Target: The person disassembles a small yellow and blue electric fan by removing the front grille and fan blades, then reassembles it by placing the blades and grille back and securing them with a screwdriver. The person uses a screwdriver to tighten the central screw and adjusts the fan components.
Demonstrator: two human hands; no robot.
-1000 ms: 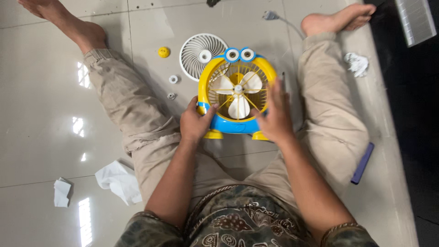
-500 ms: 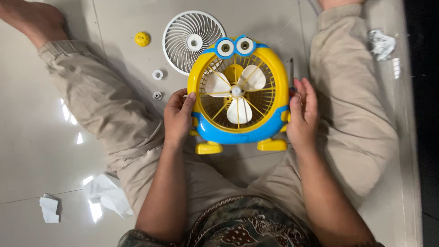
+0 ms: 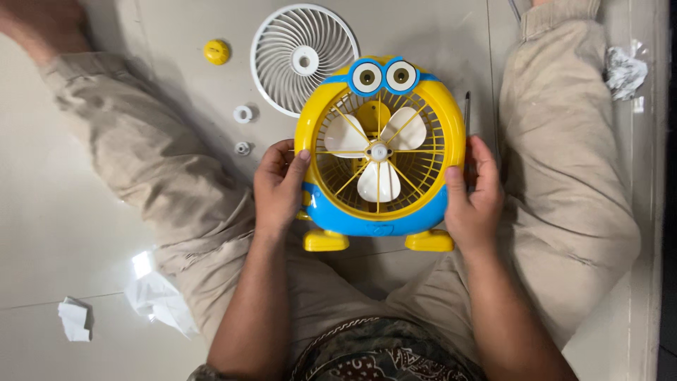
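Left hand (image 3: 278, 187) and right hand (image 3: 474, 201) grasp yellow fan (image 3: 379, 152) by side rims; white grille (image 3: 305, 58) just behind, seemingly touching; floor beyond open.

pale tiled floor (image 3: 84, 233), glossy, with thin grout lines. on it: white round fan grille (image 3: 296, 60) lying flat; small yellow knob (image 3: 216, 51) just left of that; two small white rings (image 3: 242, 113) below the knob; yellow and blue toy fan (image 3: 381, 152) resting between outstretched legs; crumpled white paper scraps (image 3: 74, 319) lower left, another crumpled wad (image 3: 625, 70) upper right.
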